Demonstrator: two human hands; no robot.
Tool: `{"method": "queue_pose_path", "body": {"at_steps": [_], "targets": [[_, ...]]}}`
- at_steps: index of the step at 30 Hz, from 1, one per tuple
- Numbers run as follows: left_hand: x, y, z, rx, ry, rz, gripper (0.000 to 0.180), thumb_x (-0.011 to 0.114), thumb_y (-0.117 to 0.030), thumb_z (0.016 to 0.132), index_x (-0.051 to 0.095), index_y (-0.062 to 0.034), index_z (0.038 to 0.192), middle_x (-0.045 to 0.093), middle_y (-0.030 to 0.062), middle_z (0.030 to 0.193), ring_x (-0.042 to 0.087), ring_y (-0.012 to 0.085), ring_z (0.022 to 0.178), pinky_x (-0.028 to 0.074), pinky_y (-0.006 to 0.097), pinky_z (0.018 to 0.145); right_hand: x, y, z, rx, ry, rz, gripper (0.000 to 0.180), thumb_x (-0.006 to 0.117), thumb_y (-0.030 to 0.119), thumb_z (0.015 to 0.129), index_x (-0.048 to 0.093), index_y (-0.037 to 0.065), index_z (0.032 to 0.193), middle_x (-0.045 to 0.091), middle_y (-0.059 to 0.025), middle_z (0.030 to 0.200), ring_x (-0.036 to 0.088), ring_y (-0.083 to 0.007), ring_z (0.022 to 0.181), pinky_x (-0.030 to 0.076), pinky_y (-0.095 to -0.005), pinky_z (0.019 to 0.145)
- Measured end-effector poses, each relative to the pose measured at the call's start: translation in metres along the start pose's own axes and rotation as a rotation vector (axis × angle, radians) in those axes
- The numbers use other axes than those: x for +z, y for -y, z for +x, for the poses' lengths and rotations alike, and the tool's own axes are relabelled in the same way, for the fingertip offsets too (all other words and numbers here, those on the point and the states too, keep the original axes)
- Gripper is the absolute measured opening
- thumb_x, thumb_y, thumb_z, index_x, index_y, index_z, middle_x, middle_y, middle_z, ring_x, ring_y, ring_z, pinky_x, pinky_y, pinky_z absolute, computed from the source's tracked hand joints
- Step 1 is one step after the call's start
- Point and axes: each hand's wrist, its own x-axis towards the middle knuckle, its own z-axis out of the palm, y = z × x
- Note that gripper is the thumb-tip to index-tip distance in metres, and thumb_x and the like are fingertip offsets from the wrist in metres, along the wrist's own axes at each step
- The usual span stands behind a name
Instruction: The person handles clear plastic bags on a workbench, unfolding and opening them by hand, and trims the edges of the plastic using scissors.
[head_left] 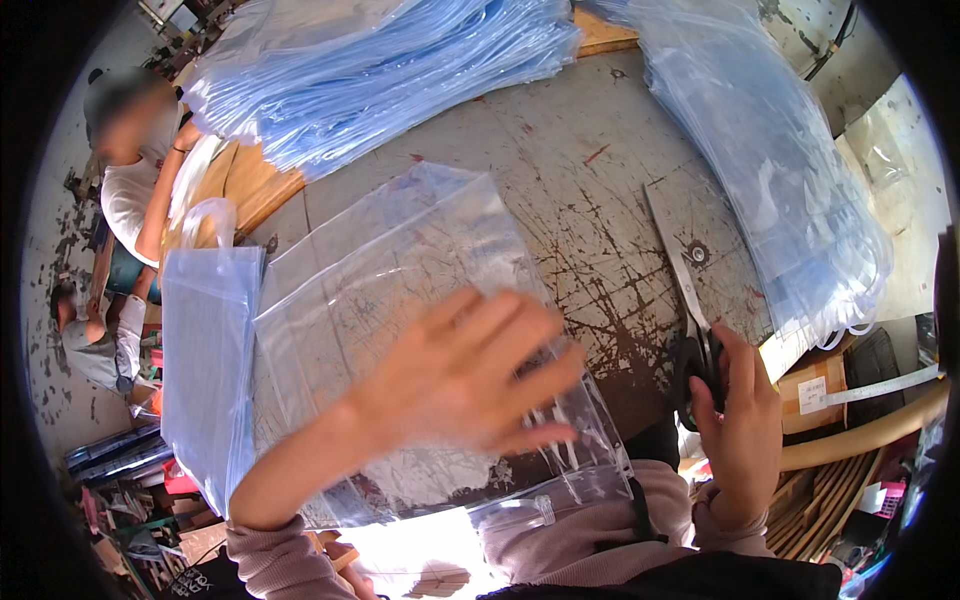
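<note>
A clear plastic bag (pixel 420 235) lies flat on the worn, scratched table (pixel 590 160), its near end reaching the front edge by my body. Over it hovers my left hand (pixel 480 370), blurred by motion, with the fingers spread and nothing in them. Whether it touches the plastic I cannot tell. At the right, my right hand (pixel 740 430) grips the black handles of a pair of scissors (pixel 684 275). The blades point away from me over the bare tabletop and look closed together.
Bluish clear bags form a big stack (pixel 400 80) at the far side and another pile (pixel 770 170) at the right. A smaller stack (pixel 208 350) with a loop handle hangs by the left edge. Two people (pixel 130 190) sit at the left. A cardboard box (pixel 805 400) stands right.
</note>
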Motion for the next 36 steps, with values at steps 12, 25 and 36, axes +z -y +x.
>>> {"method": "queue_pose_path", "body": {"at_steps": [12, 25, 36], "targets": [[0.032, -0.059, -0.031, -0.183, -0.18, -0.094, 0.024, 0.074, -0.027, 0.069, 0.064, -0.0132, 0.087, 0.053, -0.0024, 0.077, 0.055, 0.0106, 0.066, 0.041, 0.03, 0.067, -0.013, -0.021, -0.035, 0.289, 0.397, 1.364, 0.065, 0.067, -0.005, 0.073, 0.039, -0.005, 0.132, 0.06, -0.012, 0.092, 0.058, -0.0151, 0.078, 0.045, -0.0235, 0.07], [0.028, -0.059, -0.027, -0.299, -0.144, -0.198, 0.026, 0.072, -0.024, 0.069, 0.068, -0.0154, 0.093, 0.063, -0.0001, 0.097, 0.063, 0.0131, 0.094, 0.038, 0.042, 0.092, 0.009, -0.019, -0.066, 0.427, 0.81, 1.291, 0.061, 0.082, 0.036, 0.068, 0.046, 0.0, 0.102, 0.047, -0.005, 0.089, 0.048, -0.0113, 0.073, 0.04, -0.0241, 0.064], [0.031, -0.06, -0.03, -0.312, -0.149, -0.186, 0.03, 0.07, -0.019, 0.069, 0.069, -0.0165, 0.099, 0.064, 0.0005, 0.103, 0.063, 0.0125, 0.096, 0.037, 0.042, 0.095, 0.012, -0.012, -0.064, 0.473, 0.788, 1.175, 0.069, 0.083, 0.046, 0.062, 0.051, -0.003, 0.099, 0.049, -0.0049, 0.084, 0.05, -0.0103, 0.069, 0.041, -0.0234, 0.059]]}}
